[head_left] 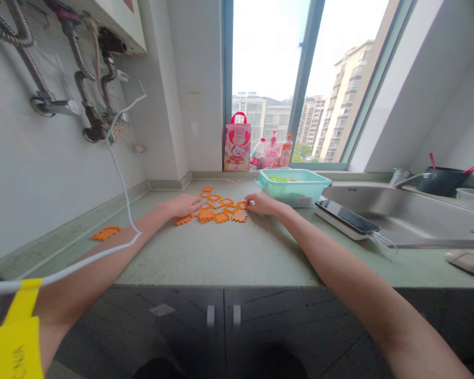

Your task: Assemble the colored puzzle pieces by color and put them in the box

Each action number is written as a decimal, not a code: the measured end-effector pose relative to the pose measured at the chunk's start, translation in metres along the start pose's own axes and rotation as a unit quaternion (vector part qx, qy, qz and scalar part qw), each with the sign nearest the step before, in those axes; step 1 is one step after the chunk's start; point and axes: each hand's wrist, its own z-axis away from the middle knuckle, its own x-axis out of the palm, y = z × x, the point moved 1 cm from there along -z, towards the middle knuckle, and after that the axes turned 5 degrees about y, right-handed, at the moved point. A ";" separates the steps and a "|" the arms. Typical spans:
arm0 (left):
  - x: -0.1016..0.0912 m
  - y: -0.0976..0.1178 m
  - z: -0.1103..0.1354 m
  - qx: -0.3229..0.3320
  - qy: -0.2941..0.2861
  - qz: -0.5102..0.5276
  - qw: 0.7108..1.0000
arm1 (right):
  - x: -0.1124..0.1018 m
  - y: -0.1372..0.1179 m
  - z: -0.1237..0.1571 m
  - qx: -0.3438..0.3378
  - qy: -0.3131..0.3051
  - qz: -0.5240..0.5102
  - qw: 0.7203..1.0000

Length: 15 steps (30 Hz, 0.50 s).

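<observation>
Orange notched puzzle tiles [221,217] lie in a cluster on the counter, several of them with dark-and-white printed faces. At the cluster's left side, my left hand [186,205] lies low over the tiles with its fingers stretched out, and one plain tile [183,220] shows just below it. On the right side, my right hand [262,203] has its thumb and index finger bent together at the edge of an orange tile [240,205]. Part of that grip is hidden. A separate orange tile [106,233] lies far left, beyond my left forearm.
A turquoise plastic box [296,190] with green pieces stands right of my right hand. A phone [347,217] lies on a white object by the steel sink [414,210]. A white cable [122,181] hangs across my left forearm. Bottles [272,151] and a pink bag [237,145] stand at the window.
</observation>
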 end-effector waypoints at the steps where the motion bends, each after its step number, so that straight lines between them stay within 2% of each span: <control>1: 0.000 0.001 -0.001 0.011 0.001 0.001 1.000 | 0.000 0.000 0.000 0.002 -0.002 0.000 1.000; 6: -0.001 0.005 -0.003 0.052 0.019 -0.005 0.998 | -0.001 0.000 0.001 0.020 -0.002 0.006 1.000; 10: -0.003 0.005 -0.003 0.061 0.032 -0.016 0.997 | -0.009 -0.008 0.004 0.032 0.024 0.013 0.999; 15: -0.004 0.006 -0.001 0.070 0.023 -0.025 0.997 | -0.025 -0.033 0.007 -0.020 0.069 -0.003 0.997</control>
